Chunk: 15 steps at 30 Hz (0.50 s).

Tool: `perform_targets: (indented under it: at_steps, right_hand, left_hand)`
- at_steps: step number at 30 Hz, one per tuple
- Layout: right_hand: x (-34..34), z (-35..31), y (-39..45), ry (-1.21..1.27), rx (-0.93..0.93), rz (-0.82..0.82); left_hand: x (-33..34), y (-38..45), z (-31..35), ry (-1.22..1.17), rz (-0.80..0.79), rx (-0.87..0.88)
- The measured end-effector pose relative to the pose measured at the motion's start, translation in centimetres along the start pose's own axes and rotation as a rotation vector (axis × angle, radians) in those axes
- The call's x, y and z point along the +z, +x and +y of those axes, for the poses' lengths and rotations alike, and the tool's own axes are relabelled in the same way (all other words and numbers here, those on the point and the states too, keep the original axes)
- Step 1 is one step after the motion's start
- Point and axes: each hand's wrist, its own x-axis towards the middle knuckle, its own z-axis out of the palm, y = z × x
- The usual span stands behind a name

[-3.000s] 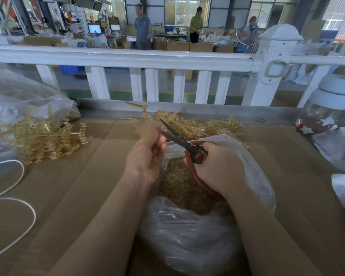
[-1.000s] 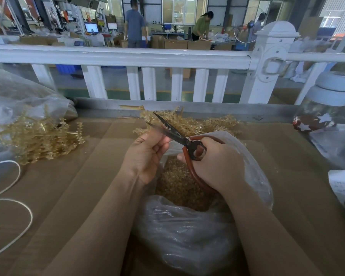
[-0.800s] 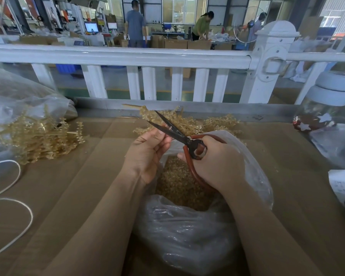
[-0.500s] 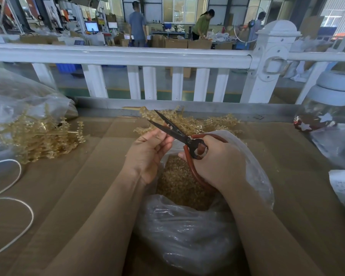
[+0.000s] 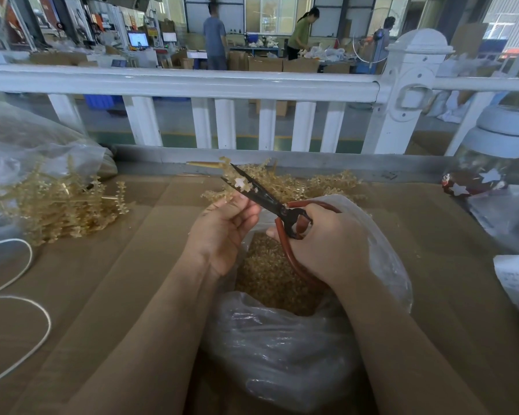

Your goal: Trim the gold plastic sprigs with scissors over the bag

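- Right hand: fingers curled through the red handles of one pair of scissors, dark blades slightly parted and pointing up and away to the left.
- Left hand: fingertips pinching a small gold sprig raised between the blades.
- Clear plastic bag: one, open-mouthed, directly beneath both hands, holding gold trimmings.
- Two piles of sprigs on the cardboard-covered table: one pile beyond the bag, another at left spilling from a second bag.
- White fence behind; three people beyond.
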Motion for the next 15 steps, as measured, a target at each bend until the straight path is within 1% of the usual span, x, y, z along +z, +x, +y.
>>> perform_targets:
  at_steps: [3,7,11,15]
  right_hand:
    - [0.07,0.03,0.02,-0.014,-0.006,0.006]
    - [-0.10,0.10,0.15,-0.021,0.017,-0.031]
    - [-0.38,0.04,0.21,-0.029,0.003,-0.020]
    - [-0.48,-0.02,0.14,-0.041,0.000,0.008]
  left_hand:
    - [0.02,-0.05,0.08,0.003,-0.005,-0.025]
    - [0.01,-0.07,0.14,0.018,-0.004,-0.033]
    - [0.04,-0.04,-0.02,0.059,0.018,-0.018]
    - [0.13,-0.04,-0.12,0.110,-0.014,-0.012]
